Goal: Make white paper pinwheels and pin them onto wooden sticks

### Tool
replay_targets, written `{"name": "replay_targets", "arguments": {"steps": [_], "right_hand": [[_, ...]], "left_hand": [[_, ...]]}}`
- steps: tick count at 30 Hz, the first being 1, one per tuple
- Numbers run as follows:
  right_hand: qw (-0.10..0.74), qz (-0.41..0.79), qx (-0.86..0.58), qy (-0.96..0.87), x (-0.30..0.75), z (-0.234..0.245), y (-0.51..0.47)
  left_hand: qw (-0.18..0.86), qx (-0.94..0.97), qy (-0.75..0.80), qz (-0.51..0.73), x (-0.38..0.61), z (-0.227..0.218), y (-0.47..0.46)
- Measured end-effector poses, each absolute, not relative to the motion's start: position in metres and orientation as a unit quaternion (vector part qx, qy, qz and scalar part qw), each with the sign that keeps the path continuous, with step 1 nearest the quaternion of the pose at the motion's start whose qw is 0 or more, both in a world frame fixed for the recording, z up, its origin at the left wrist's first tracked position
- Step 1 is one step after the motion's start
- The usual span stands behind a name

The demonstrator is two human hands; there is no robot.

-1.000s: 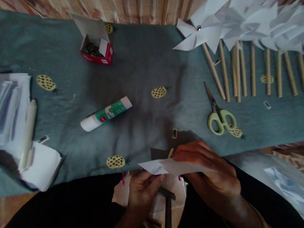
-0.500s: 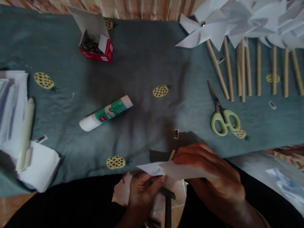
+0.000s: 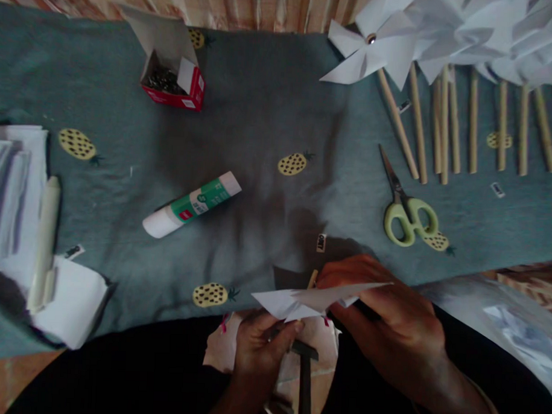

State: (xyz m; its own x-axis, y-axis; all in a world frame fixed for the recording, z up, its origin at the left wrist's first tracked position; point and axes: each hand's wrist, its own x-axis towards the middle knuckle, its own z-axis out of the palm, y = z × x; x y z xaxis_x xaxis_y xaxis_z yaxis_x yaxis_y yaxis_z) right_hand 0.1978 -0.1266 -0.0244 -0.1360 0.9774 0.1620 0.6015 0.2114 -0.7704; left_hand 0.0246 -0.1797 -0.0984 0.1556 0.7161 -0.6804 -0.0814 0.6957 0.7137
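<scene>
Both of my hands hold a folded white paper pinwheel (image 3: 300, 299) just above the near edge of a grey-green cloth (image 3: 261, 110). My left hand (image 3: 259, 345) pinches its underside from below. My right hand (image 3: 390, 319) is closed over its right side, and the tip of a wooden stick (image 3: 312, 278) pokes out beside the thumb. A glue stick (image 3: 192, 205) lies on the cloth to the left, and green-handled scissors (image 3: 405, 205) lie to the right.
A red box of pins (image 3: 171, 82) stands open at the back left. Several finished white pinwheels on wooden sticks (image 3: 444, 68) lie along the back right. Stacked white paper and a pale stick (image 3: 43, 241) sit at the left edge.
The paper's right flap has tilted up, now lying over the right hand's fingers instead of under them. Both hands stay in place.
</scene>
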Motion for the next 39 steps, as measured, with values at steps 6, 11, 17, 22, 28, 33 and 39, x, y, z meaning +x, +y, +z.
{"name": "replay_targets", "arguments": {"steps": [6,11,17,22,28,33,39], "right_hand": [[0.277,0.333,-0.615,-0.660,0.198,-0.019,-0.122],[0.248,0.365,-0.650,-0.618,0.195,-0.016,-0.117],[0.222,0.382,-0.663,-0.604,0.194,-0.015,-0.106],[0.212,0.433,-0.641,-0.597,0.199,-0.021,-0.098],[0.156,0.423,-0.621,-0.641,0.201,-0.015,-0.084],[0.058,0.412,-0.606,-0.679,0.201,-0.004,-0.068],[0.015,0.404,-0.600,-0.690,0.198,0.010,-0.059]], "left_hand": [[0.731,0.250,0.548,0.321,0.030,-0.088,-0.175],[0.748,0.250,0.524,0.323,0.030,-0.073,-0.169],[0.754,0.232,0.536,0.302,0.029,-0.065,-0.170],[0.751,0.199,0.544,0.317,0.031,-0.064,-0.171],[0.768,0.150,0.518,0.345,0.033,-0.060,-0.170],[0.779,0.145,0.505,0.343,0.030,-0.054,-0.168],[0.789,0.158,0.481,0.348,0.026,-0.047,-0.169]]}}
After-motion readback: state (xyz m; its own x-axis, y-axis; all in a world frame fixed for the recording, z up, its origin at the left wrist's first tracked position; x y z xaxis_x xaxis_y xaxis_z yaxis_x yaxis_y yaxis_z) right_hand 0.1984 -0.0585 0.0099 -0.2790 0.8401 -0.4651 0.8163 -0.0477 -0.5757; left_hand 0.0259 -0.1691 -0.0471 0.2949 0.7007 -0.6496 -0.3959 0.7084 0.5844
